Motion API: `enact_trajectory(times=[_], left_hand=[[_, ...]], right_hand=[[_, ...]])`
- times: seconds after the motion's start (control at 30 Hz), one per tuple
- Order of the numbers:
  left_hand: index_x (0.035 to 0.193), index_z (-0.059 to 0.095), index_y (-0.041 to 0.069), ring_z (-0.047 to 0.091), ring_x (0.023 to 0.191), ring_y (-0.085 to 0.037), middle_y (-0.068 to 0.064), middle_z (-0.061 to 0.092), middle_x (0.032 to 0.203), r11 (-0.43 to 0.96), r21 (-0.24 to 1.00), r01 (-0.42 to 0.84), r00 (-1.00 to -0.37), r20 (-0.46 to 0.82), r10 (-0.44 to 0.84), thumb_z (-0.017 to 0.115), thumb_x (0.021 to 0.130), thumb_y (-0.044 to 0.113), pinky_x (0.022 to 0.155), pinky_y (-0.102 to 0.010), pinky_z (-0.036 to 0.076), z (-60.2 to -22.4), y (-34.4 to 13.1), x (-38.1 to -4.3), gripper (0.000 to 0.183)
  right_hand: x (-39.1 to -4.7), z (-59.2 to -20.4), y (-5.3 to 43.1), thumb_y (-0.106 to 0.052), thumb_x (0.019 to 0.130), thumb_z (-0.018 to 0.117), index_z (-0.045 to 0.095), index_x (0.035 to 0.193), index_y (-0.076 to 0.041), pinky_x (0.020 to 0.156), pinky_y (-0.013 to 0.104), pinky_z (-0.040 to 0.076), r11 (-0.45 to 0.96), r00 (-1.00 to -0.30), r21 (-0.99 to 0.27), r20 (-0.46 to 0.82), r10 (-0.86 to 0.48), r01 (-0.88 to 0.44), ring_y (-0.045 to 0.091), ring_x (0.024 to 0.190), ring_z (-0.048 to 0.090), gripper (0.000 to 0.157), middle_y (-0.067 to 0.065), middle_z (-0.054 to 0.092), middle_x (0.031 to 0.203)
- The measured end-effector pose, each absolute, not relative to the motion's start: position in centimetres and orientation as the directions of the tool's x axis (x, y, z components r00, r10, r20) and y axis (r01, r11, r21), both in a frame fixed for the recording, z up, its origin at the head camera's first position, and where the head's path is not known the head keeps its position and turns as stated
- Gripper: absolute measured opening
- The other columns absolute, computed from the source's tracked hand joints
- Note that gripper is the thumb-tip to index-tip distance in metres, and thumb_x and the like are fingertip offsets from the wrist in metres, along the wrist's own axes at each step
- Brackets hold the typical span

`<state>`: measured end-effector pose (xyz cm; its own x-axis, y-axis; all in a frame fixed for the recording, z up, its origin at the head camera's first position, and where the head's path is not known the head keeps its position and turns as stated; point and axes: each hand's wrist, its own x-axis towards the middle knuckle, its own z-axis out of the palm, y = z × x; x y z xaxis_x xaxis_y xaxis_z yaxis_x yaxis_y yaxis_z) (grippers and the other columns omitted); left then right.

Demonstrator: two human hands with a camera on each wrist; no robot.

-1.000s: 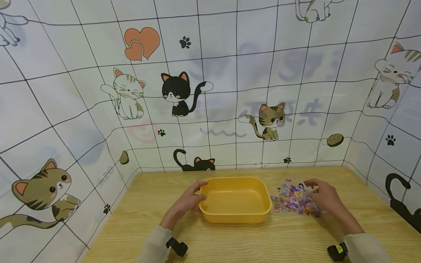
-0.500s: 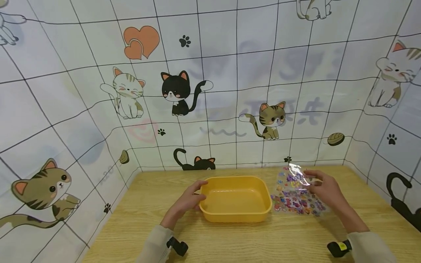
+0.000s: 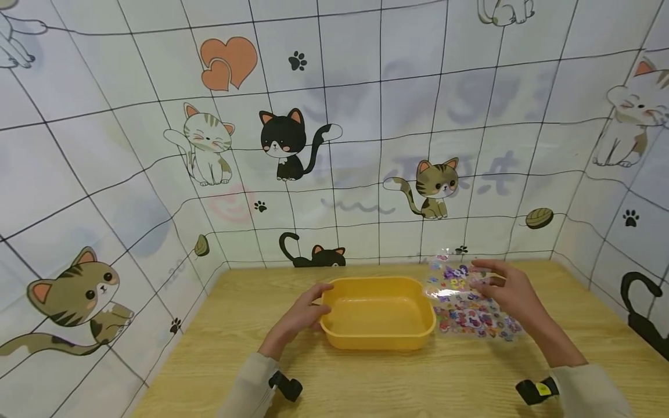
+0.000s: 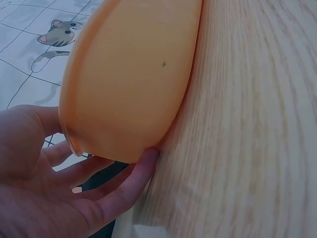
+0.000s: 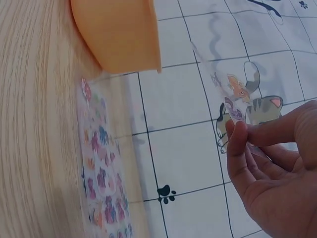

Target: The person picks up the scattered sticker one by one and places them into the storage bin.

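Observation:
A yellow plastic basin (image 3: 377, 343) stands on the wooden table, with nothing inside it. My left hand (image 3: 299, 313) holds its left end, some fingers over the rim; in the left wrist view one fingertip (image 4: 150, 153) reaches the basin's lower edge. Between thumb and fingers, my right hand (image 3: 514, 293) pinches a clear sheet of colourful stickers (image 3: 453, 277), raised beside the basin's back right corner. The right wrist view shows that held sticker sheet (image 5: 237, 101) nearly edge-on, clear of the table. More sticker sheets (image 3: 478, 322) lie flat to the right of the basin.
White grid-patterned sheeting (image 3: 360, 116) printed with cats, hearts and paws surrounds the table at the back and both sides. The wooden tabletop (image 3: 376, 383) runs forward in front of the basin. Black wrist cameras (image 3: 286, 386) are strapped at both sleeves.
My right hand has lifted a sticker sheet off the others and carried it up and left toward the basin. The left hand has kept its hold on the basin.

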<state>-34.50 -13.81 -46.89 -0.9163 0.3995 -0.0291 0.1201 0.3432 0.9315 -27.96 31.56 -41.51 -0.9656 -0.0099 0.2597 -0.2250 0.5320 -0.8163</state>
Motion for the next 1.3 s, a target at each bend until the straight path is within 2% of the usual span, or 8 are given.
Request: enact_trajectory(times=[0.03, 0.07, 0.3, 0.5, 0.73, 0.9, 1.1, 1.3], left_hand=[[0.154, 0.046, 0.017, 0.057, 0.131, -0.041, -0.021, 0.034, 0.164, 0.345, 0.931, 0.119, -0.917, -0.03, 0.397, 0.061, 0.102, 0.016, 0.075, -0.039, 0.066, -46.8, -13.7, -34.6, 0.054], [0.154, 0.046, 0.018, 0.057, 0.131, -0.041, -0.02, 0.033, 0.164, 0.346, 0.931, 0.119, -0.917, -0.03, 0.397, 0.061, 0.102, 0.017, 0.074, -0.039, 0.066, -46.7, -13.6, -34.6, 0.054], [0.155, 0.044, 0.014, 0.058, 0.128, -0.039, -0.021, 0.032, 0.165, 0.36, 0.922, 0.143, -0.915, -0.015, 0.403, 0.058, 0.103, 0.013, 0.073, -0.037, 0.066, -46.3, -13.3, -34.9, 0.054], [0.156, 0.043, 0.012, 0.059, 0.127, -0.039, -0.022, 0.035, 0.163, 0.36, 0.922, 0.145, -0.917, -0.012, 0.399, 0.058, 0.103, 0.012, 0.072, -0.037, 0.066, -46.2, -13.5, -35.0, 0.055], [0.153, 0.047, 0.016, 0.057, 0.129, -0.039, -0.022, 0.033, 0.164, 0.368, 0.918, 0.149, -0.919, -0.008, 0.394, 0.06, 0.102, 0.014, 0.069, -0.035, 0.065, -46.4, -13.6, -35.0, 0.053], [0.152, 0.048, 0.019, 0.057, 0.129, -0.037, -0.021, 0.034, 0.164, 0.363, 0.921, 0.142, -0.92, -0.013, 0.391, 0.061, 0.101, 0.017, 0.07, -0.037, 0.065, -46.7, -13.6, -34.8, 0.053], [0.154, 0.045, 0.015, 0.062, 0.121, -0.033, -0.021, 0.036, 0.162, 0.352, 0.926, 0.134, -0.918, -0.018, 0.397, 0.06, 0.102, 0.016, 0.071, -0.037, 0.066, -46.9, -13.6, -34.6, 0.054], [0.154, 0.045, 0.013, 0.064, 0.12, -0.033, -0.023, 0.035, 0.162, 0.343, 0.931, 0.126, -0.922, -0.018, 0.387, 0.059, 0.102, 0.012, 0.071, -0.038, 0.066, -47.0, -13.6, -34.4, 0.054]], right_hand=[[-28.0, -41.3, 31.4, -0.016, 0.102, 0.066, 0.044, 0.152, 0.002, 0.064, 0.028, 0.06, 0.523, -0.966, -0.821, 0.259, -0.016, -0.229, -0.002, 0.085, 0.066, 0.058, 0.034, 0.043, 0.151], [-27.9, -41.1, 31.2, -0.015, 0.102, 0.066, 0.044, 0.152, 0.002, 0.064, 0.028, 0.06, 0.52, -0.967, -0.823, 0.256, -0.02, -0.229, 0.003, 0.084, 0.068, 0.058, 0.034, 0.043, 0.15], [-28.5, -39.8, 29.6, -0.014, 0.1, 0.069, 0.046, 0.151, 0.0, 0.069, 0.025, 0.062, 0.542, -0.965, -0.803, 0.258, -0.057, -0.247, 0.0, 0.088, 0.068, 0.058, 0.031, 0.046, 0.151], [-29.3, -38.4, 27.1, -0.012, 0.099, 0.069, 0.05, 0.149, -0.002, 0.065, 0.027, 0.061, 0.497, -0.961, -0.824, 0.259, -0.101, -0.274, 0.009, 0.085, 0.07, 0.054, 0.029, 0.049, 0.149], [-30.1, -37.9, 24.6, 0.002, 0.096, 0.065, 0.052, 0.145, 0.002, 0.069, 0.028, 0.063, 0.451, -0.956, -0.845, 0.234, -0.174, -0.289, 0.015, 0.085, 0.071, 0.051, 0.03, 0.054, 0.144], [-30.7, -37.7, 22.6, 0.0, 0.096, 0.067, 0.052, 0.145, 0.004, 0.072, 0.033, 0.064, 0.415, -0.944, -0.861, 0.192, -0.268, -0.293, 0.021, 0.091, 0.071, 0.051, 0.031, 0.054, 0.143], [-31.6, -37.7, 21.2, 0.001, 0.096, 0.066, 0.051, 0.145, 0.006, 0.076, 0.041, 0.064, 0.404, -0.925, -0.87, 0.136, -0.354, -0.282, 0.023, 0.09, 0.071, 0.051, 0.032, 0.053, 0.144], [-32.8, -37.7, 20.0, 0.005, 0.094, 0.065, 0.052, 0.142, 0.01, 0.072, 0.032, 0.064, 0.424, -0.906, -0.854, 0.12, -0.405, -0.303, 0.021, 0.089, 0.071, 0.049, 0.033, 0.056, 0.14]])
